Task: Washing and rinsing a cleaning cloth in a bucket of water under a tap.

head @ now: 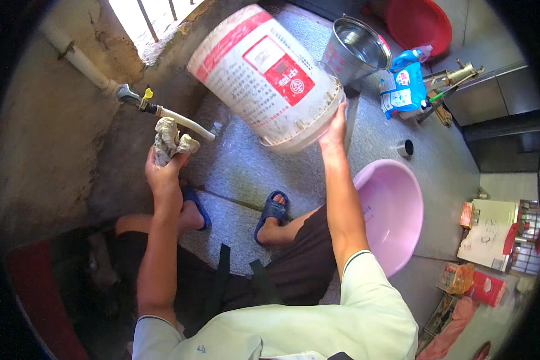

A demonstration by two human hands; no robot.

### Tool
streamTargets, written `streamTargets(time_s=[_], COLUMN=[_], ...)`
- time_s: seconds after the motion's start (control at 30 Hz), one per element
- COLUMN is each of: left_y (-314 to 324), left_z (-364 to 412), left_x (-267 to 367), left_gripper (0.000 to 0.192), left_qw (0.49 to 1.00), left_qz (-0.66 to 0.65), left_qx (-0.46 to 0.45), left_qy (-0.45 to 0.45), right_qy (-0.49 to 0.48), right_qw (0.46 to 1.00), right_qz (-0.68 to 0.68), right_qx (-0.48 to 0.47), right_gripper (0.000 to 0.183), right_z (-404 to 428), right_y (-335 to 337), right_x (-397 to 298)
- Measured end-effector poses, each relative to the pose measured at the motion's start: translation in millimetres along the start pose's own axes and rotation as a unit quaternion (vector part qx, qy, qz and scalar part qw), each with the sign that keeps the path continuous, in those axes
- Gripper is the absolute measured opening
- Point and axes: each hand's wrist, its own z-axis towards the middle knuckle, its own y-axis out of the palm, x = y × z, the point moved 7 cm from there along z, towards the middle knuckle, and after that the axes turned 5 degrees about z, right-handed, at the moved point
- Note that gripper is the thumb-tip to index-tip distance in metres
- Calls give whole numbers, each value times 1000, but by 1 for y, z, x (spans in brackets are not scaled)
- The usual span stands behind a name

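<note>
A bunched, off-white cloth is gripped in my left hand, just below a wall tap with a yellow lever and a short pale hose. My right hand holds a large white plastic bucket with red bands and printed writing by its ribbed rim. The bucket is tilted over the stone floor in front of me, its side towards the camera. My right fingers are partly hidden behind the rim.
A pink plastic basin lies to the right of my right arm. Beyond are a steel pail, a red basin, a blue detergent bottle and a small metal cup. My feet in blue slippers rest on the floor.
</note>
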Motion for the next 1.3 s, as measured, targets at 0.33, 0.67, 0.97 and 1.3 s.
streamTargets(time_s=[0.33,0.67,0.97,1.3], left_y=[-22,-34,-39,-62], left_z=[0,-4,-6,-5], left_x=[-4,6,9,-13], left_gripper=[37,42,36,32], left_qw=[993,984,984,962], left_qz=[-86,-125,-105,-192], left_qx=[72,122,140,194], left_qy=[-29,22,35,-19], right_qy=[-244,-201,-140,-81], right_qw=[634,487,493,684], right_qz=[-720,-778,-759,-659], right_qx=[-139,-341,-401,-301], right_gripper=[33,37,34,30], right_z=[-58,-137,-178,-118], right_y=[42,54,102,221], right_x=[34,153,193,114])
